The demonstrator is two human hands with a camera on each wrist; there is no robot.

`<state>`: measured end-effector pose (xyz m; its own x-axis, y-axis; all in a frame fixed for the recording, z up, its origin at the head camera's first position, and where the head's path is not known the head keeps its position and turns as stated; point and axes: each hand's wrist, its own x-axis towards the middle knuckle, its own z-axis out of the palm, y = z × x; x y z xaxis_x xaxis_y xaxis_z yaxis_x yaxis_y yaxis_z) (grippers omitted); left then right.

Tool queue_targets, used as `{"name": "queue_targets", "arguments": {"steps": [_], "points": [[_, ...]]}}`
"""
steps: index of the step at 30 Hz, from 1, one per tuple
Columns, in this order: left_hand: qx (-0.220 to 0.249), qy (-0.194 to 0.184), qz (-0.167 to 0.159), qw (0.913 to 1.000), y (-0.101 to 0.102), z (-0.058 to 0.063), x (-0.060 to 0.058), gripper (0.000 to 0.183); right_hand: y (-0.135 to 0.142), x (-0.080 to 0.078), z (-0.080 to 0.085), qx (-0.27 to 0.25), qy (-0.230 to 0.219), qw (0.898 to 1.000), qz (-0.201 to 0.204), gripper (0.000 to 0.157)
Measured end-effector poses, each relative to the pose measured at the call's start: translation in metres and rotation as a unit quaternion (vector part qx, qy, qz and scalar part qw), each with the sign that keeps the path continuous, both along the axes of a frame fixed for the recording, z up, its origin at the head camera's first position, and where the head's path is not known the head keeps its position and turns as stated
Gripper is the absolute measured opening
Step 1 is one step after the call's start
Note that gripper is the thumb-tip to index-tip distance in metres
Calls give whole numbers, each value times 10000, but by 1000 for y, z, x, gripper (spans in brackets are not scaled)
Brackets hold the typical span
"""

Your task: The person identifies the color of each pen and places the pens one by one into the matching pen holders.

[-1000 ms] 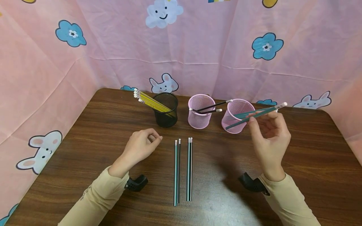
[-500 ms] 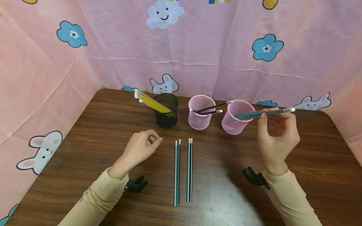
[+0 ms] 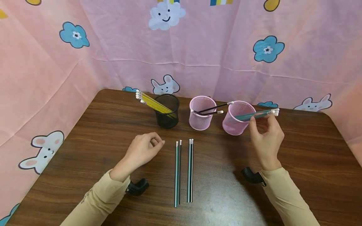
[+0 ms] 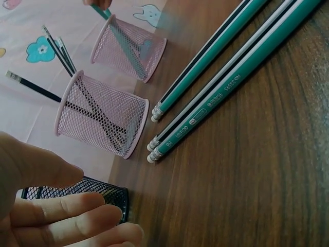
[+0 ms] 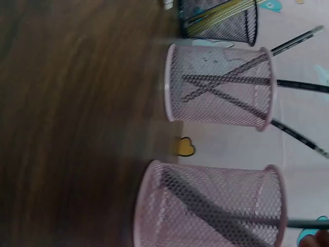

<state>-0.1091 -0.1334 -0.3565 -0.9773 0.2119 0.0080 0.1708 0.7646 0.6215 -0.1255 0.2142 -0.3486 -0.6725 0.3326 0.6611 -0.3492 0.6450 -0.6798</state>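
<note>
My right hand (image 3: pixel 266 141) pinches a green pencil at the right pink mesh cup (image 3: pixel 234 128). The pencil's lower end is inside the cup, close beside other green pencils (image 3: pixel 241 117) that lean over the rim. White eraser ends (image 3: pixel 275 111) bunch together just past my fingers. My left hand (image 3: pixel 144 149) is idle near the table, its fingers loosely curled around nothing. To its right lie striped green and black pencils (image 3: pixel 177 175) in two pairs, erasers pointing away from me; the left wrist view shows lettering on one green pencil (image 4: pixel 205 110).
A black mesh cup (image 3: pixel 167 120) at the back holds yellow pencils (image 3: pixel 156 105) leaning left. Between it and the right cup stands another pink mesh cup (image 3: pixel 200 123) with three black pencils (image 5: pixel 298 134). A patterned pink cloth (image 3: pixel 198 40) hangs behind the table.
My right hand first drew right with the green pencil, lowering its tip into the right cup, then moved back left toward the cup. The left hand and the pencils on the table stay put.
</note>
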Motion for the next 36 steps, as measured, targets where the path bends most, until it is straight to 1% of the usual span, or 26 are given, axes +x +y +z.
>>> {"name": "queue_targets", "arguments": {"steps": [3, 8, 16, 25, 30, 33, 36], "points": [[-24, 18, -13, 10000, 0, -1, 0, 15, 2, -2, -3, 122, -104, 9999, -12, 18], [-33, 85, -41, 9999, 1, -2, 0, 15, 4, -2, -5, 95, -301, 9995, -15, 19], [21, 40, -61, 10000, 3, -1, 0, 15, 9, -4, -6, -334, -594, 9977, 52, 19], [20, 61, -97, 9999, 5, -1, -1, 14, 11, -3, -4, -511, -643, 9965, 143, 19], [28, 32, -211, 9998, 9, -2, 0, 12, 13, -1, -2, -321, -830, 9960, -17, 20], [19, 16, -255, 9997, 12, -3, 0, 11, 17, 1, -1, -51, -1076, 9941, -90, 21], [48, -11, -324, 9995, 15, -3, 1, 9, 20, 3, 0, 269, -1417, 9895, -107, 24]]}}
